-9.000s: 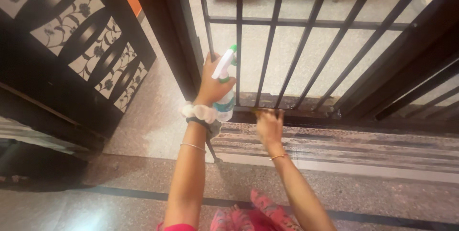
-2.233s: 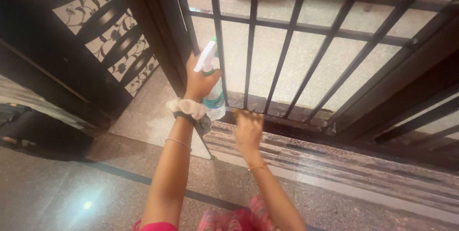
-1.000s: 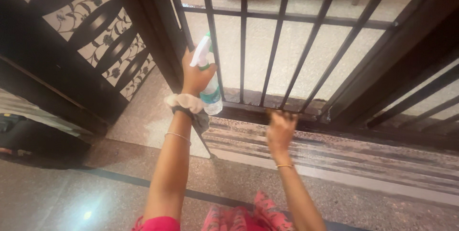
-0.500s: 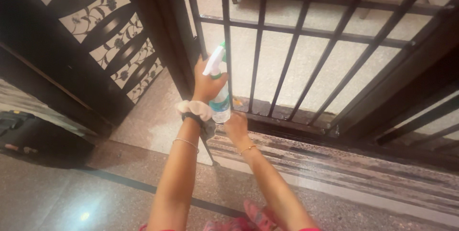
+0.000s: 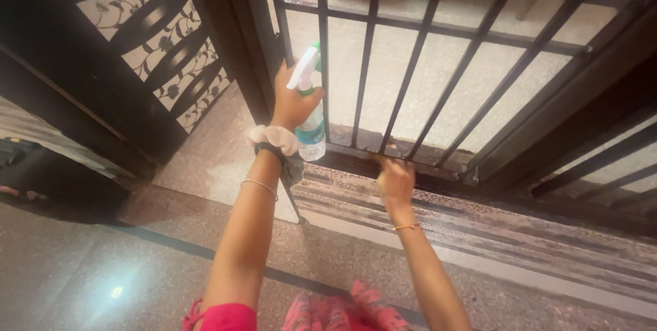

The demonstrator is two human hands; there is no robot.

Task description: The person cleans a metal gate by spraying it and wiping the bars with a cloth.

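My left hand (image 5: pixel 291 104) grips a clear spray bottle (image 5: pixel 308 125) with a white and green trigger head, held against the left end of a black metal bar gate (image 5: pixel 438 36). A white scrunchie and a grey cloth sit at that wrist. My right hand (image 5: pixel 393 180) is pressed low on the gate's bottom rail (image 5: pixel 356 160), closed on a small brownish scrubbing pad (image 5: pixel 385 160) that barely shows above the fingers.
A striped stone threshold (image 5: pixel 520 235) runs below the gate. A dark carved door panel with floral cutouts (image 5: pixel 144 50) stands open at left. Speckled floor with a dark inlay line (image 5: pixel 171 245) lies near my pink-clad legs. A dark bag (image 5: pixel 41 167) rests at far left.
My right hand has slid to the right along the bottom rail from beside the bottle. My left hand keeps the spray bottle at the gate's left bars.
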